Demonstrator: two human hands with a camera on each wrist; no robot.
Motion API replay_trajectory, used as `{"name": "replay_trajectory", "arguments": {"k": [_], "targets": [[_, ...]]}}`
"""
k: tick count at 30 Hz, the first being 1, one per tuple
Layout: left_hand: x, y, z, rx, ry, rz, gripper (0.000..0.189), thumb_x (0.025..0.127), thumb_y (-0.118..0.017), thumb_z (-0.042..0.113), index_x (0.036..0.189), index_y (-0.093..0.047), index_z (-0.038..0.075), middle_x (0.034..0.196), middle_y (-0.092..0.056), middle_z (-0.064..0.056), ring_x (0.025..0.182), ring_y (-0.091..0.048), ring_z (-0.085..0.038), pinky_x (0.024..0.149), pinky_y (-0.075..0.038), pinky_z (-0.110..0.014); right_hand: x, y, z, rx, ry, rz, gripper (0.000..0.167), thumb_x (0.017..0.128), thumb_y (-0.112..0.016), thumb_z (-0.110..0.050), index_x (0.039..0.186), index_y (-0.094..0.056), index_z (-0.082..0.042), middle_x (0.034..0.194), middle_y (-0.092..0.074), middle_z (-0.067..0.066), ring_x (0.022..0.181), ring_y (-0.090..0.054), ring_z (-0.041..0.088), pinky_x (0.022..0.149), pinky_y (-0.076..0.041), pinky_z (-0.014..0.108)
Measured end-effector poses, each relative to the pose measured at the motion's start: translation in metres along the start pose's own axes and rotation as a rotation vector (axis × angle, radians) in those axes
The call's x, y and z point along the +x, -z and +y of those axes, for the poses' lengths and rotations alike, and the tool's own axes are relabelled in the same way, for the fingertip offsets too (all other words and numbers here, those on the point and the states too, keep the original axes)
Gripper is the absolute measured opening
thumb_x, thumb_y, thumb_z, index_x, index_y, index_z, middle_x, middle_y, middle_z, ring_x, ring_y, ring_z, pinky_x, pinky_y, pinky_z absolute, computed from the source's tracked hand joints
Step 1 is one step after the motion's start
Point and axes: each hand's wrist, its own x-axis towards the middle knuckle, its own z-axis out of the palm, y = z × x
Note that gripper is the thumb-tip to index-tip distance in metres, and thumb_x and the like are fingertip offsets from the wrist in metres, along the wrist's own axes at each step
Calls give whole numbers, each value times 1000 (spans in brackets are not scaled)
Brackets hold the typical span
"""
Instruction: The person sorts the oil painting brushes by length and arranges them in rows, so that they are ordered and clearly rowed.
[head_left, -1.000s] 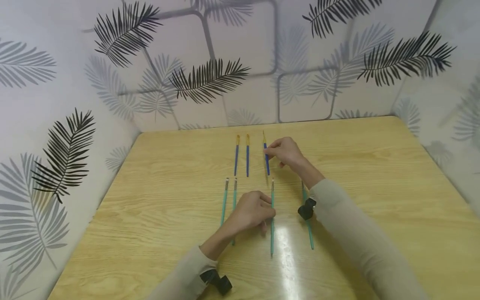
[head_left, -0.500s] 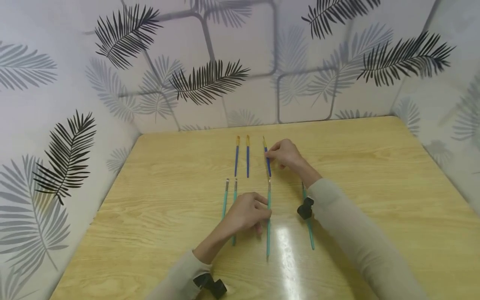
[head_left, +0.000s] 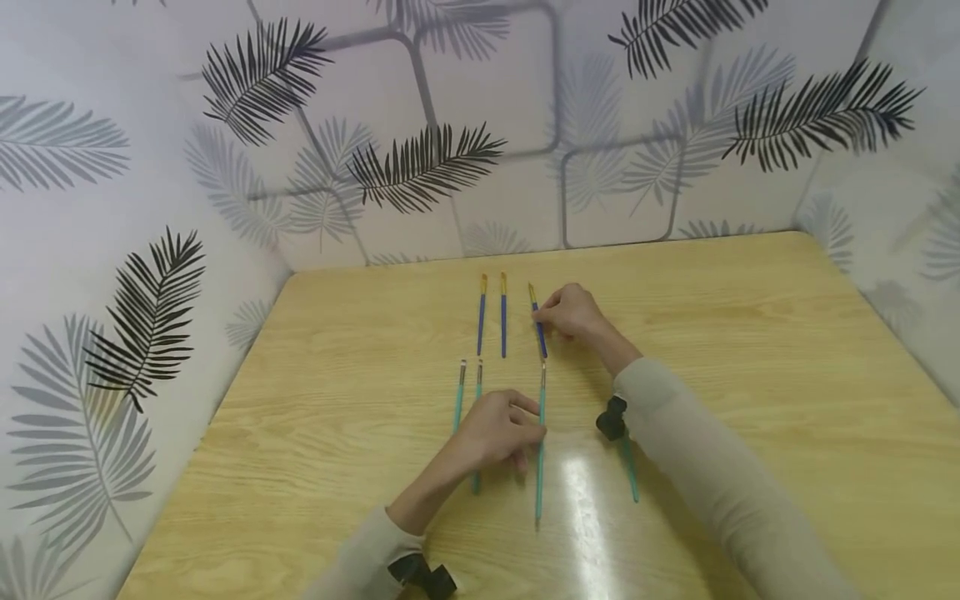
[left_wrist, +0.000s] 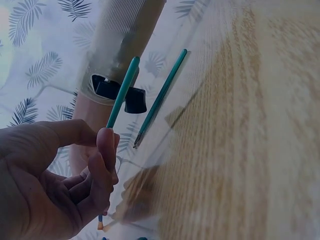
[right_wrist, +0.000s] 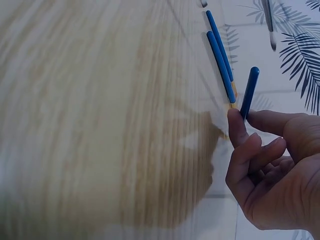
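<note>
Pinching green brush (head_left: 540, 475) in left hand (head_left: 495, 429), right of two green brushes (head_left: 460, 398) on table (head_left: 337, 375). Pinching blue brush (head_left: 540, 333) in right hand (head_left: 572, 311), right of two blue brushes (head_left: 503, 327). Noting fourth green brush (head_left: 630, 471) partly hidden beneath right sleeve (head_left: 697, 454).
</note>
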Motion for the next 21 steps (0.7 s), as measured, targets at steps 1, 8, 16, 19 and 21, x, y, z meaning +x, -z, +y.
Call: {"name": "replay_trajectory", "arguments": {"k": [1,8,16,19,21], "targets": [[-1,0,0,-4,-3,-2,36,91,-71,15,124,-65,1,81,-77,-2,51,-68,-20,53,-48,-25,0,0,1,0,3,-2,23,99,-71,-17,106,-72,4,93,-76,16,46,-39,5,54,-43,24],[-6,0,-3,-21,-9,-14,36,92,-70,15,124,-65,1,84,-76,-3,51,-68,-20,56,-53,-27,6,-4,7,-10,12,-12,22,99,-71,-16,107,-71,5,91,-77,15,42,-37,3,48,-40,21],[-10,7,-3,-44,-22,-24,35,93,-72,14,124,-64,0,82,-77,-6,51,-67,-20,51,-52,-26,21,-8,3,-84,12,31,19,98,-74,-18,95,-72,0,84,-77,12,38,-37,4,43,-38,20],[-11,8,-3,-41,-25,-26,36,93,-72,14,124,-63,0,82,-76,-5,51,-67,-19,49,-51,-25,24,-10,0,-126,2,41,20,98,-74,-19,95,-72,0,84,-77,11,38,-39,5,42,-39,21],[-12,9,-3,-32,-27,-25,36,93,-71,15,124,-63,-1,81,-76,-5,51,-68,-20,50,-51,-25,24,-10,-1,-157,0,44,21,99,-74,-20,96,-73,1,83,-77,10,38,-40,6,42,-39,21]]}}
